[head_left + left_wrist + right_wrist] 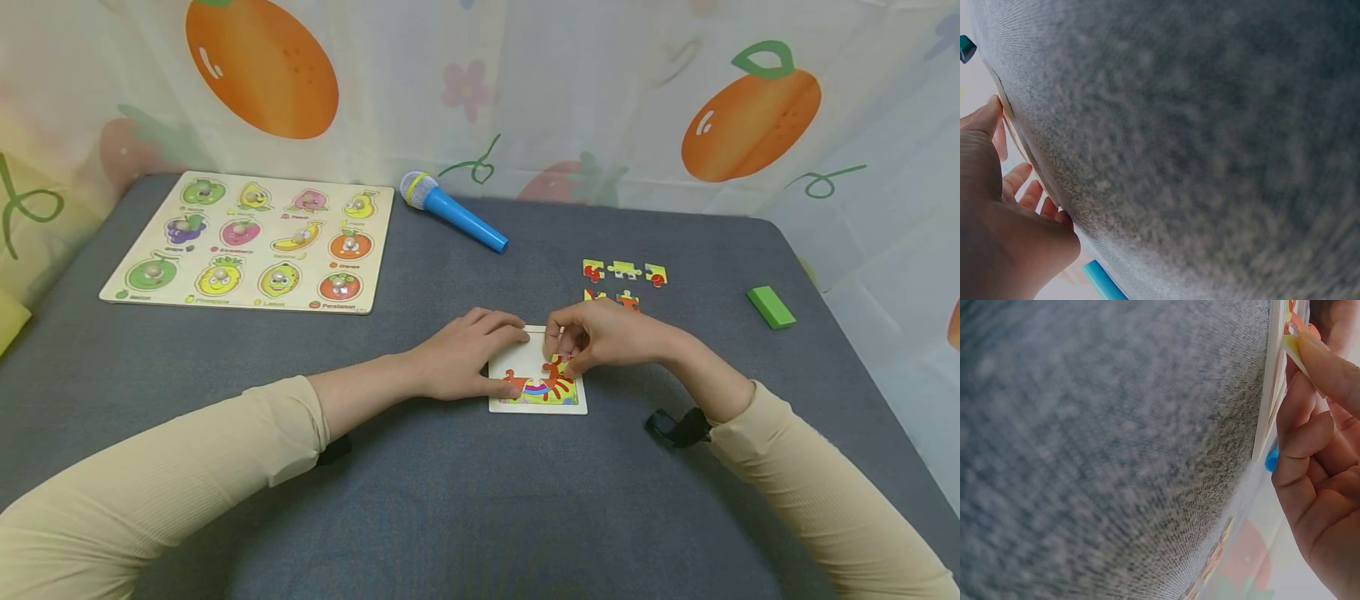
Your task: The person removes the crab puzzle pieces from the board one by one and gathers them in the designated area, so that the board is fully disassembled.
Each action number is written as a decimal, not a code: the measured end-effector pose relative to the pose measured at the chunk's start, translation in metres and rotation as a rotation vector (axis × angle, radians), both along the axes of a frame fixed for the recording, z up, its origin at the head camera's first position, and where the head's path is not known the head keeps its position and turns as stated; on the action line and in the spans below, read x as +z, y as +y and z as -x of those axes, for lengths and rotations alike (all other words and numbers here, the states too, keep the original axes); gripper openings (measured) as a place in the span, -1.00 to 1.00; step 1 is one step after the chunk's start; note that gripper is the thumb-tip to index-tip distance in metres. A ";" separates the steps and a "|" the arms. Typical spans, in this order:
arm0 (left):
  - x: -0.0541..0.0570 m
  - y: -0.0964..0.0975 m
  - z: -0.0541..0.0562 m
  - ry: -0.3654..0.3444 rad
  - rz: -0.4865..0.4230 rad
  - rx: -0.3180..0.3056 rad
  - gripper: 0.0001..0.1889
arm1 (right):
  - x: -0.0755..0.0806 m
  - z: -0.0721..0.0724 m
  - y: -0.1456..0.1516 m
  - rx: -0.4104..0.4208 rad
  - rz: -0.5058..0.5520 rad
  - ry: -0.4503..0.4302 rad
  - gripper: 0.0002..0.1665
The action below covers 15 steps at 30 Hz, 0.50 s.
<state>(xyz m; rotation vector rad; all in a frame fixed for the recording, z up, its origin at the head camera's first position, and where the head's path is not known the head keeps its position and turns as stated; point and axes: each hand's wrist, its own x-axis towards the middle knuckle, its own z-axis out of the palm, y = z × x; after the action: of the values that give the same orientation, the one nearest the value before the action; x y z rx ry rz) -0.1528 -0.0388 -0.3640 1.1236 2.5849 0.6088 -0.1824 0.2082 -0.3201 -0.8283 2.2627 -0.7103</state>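
Observation:
A small square puzzle tray (538, 409) with a pale rim lies flat on the table. Joined pieces with red and rainbow artwork (536, 390) fill its lower part; pale base shows above them. My left hand (468, 354) rests along the tray's left side, thumb over the lower left pieces and fingers near the top edge. In the left wrist view, its fingertips touch the tray's thin edge (1022, 140). My right hand (607, 333) pinches a puzzle piece (1294, 353) between thumb and index finger at the tray's right side. Its fingers partly hide that piece in the head view.
Several loose puzzle pieces (624, 270) lie behind the right hand, some partly covered by it. A green block (771, 307) sits at the right. A blue toy microphone (457, 212) and a fruit peg board (247, 242) lie toward the back. A patterned curtain (585, 100) hangs behind.

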 end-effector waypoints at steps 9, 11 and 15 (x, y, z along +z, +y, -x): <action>0.001 0.000 0.000 -0.002 0.002 -0.002 -0.28 | 0.002 0.001 0.001 0.007 0.021 -0.034 -0.73; 0.001 0.001 0.000 0.000 0.000 -0.005 -0.29 | 0.003 0.001 0.001 0.010 0.024 -0.038 -0.73; 0.001 0.000 0.000 0.005 0.000 -0.005 -0.29 | 0.004 0.001 0.002 0.016 0.027 -0.044 -0.74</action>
<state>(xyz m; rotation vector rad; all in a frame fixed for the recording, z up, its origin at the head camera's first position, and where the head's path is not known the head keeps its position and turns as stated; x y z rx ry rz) -0.1525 -0.0384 -0.3632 1.1321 2.5855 0.6057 -0.1835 0.2102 -0.3165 -0.8343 2.2094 -0.7467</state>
